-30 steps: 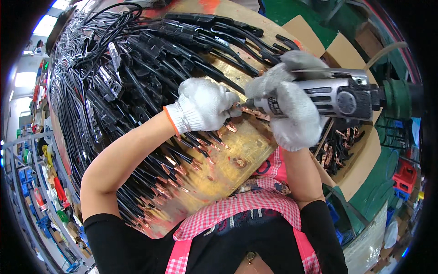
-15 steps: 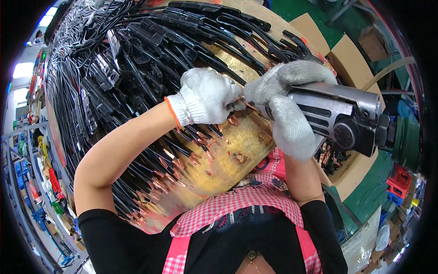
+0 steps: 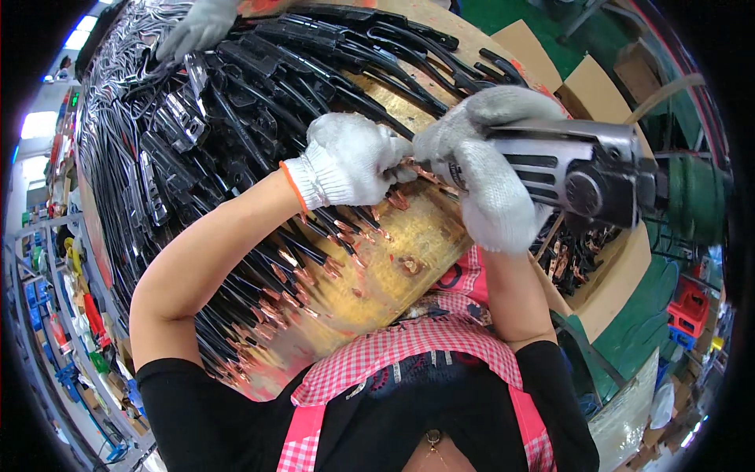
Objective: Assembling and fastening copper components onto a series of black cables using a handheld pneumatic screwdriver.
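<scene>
Working above the table (image 3: pixel 409 263), the person's two white-gloved hands meet a little toward 1 o'clock from the middle of the view. The left hand (image 3: pixel 350 161), lying toward 11 o'clock, has its grip closed around a copper end (image 3: pixel 429 173), which sticks out from the glove toward 4 o'clock, in the gap between the two hands. At 2 o'clock the right hand (image 3: pixel 499 193) has its grip wrapped around the front of a grey power tool (image 3: pixel 550 165), whose nose points toward 9 o'clock at the copper end; the gloves hide whether the two touch. A green sleeve (image 3: pixel 696 200) sits at the back of the tool, toward 3 o'clock. Black cables (image 3: pixel 236 303) fan across the table, their bare copper tips (image 3: pixel 291 299) lined up from the middle down toward 8 o'clock. Black clamps (image 3: pixel 252 71) lie heaped at 11 o'clock, with a tangle of thin grey wires (image 3: pixel 118 102) beyond them at 10 o'clock. Near 11 o'clock, at the rim, a co-worker's gloved hand (image 3: pixel 200 30) reaches over that heap. Just past 3 o'clock stands a cardboard box (image 3: pixel 621 287) containing more copper-tipped pieces (image 3: pixel 570 256). A pink checked apron (image 3: pixel 417 338) covers the person's front at 6 o'clock.
</scene>
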Tool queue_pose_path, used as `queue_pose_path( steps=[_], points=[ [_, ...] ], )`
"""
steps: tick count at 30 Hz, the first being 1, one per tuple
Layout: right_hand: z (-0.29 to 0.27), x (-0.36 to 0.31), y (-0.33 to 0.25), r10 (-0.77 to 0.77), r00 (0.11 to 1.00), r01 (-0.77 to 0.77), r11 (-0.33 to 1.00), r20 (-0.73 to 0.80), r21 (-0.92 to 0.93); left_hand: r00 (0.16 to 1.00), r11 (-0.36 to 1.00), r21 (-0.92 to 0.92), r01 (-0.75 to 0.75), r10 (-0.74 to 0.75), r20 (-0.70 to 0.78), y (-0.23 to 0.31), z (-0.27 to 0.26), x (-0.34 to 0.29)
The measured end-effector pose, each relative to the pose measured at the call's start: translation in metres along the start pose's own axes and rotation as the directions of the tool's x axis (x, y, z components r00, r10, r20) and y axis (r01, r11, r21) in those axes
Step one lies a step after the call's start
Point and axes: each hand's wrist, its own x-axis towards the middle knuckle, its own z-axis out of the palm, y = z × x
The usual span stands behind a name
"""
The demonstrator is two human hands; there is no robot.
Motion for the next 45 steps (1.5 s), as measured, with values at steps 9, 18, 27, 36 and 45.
queue_pose_path(
  steps=[9, 18, 27, 36, 45],
  points=[
    [-0.022, 0.011, 0.01, -0.417, 0.908, 0.401, 0.847, 0.03, -0.35, 0.974, 0.985, 0.117, -0.125, 0.144, -0.177, -0.004, 0.001, 0.0],
    [-0.206, -0.05, -0.014, 0.109, 0.659, -0.544, 0.752, -0.744, -0.372, 0.939, 0.997, -0.064, -0.047, 0.022, -0.342, 0.008, -0.008, 0.013],
    [-0.294, -0.132, 0.04, -0.135, 0.666, -0.731, -0.314, -0.734, -0.606, 0.965, 0.99, -0.029, -0.139, 0.129, -0.228, 0.023, 0.018, 0.04],
    [-0.277, 0.017, 0.121, 0.217, 0.796, -0.564, -0.069, -0.565, -0.823, 0.989, 0.96, 0.253, -0.122, 0.139, -0.051, 0.02, -0.056, 0.041],
    [-0.31, -0.034, 0.131, 0.647, 0.603, -0.519, 0.763, -0.467, 0.385, 0.998, 0.962, 0.274, -0.019, 0.003, 0.057, 0.039, -0.055, -0.039]
  ],
)
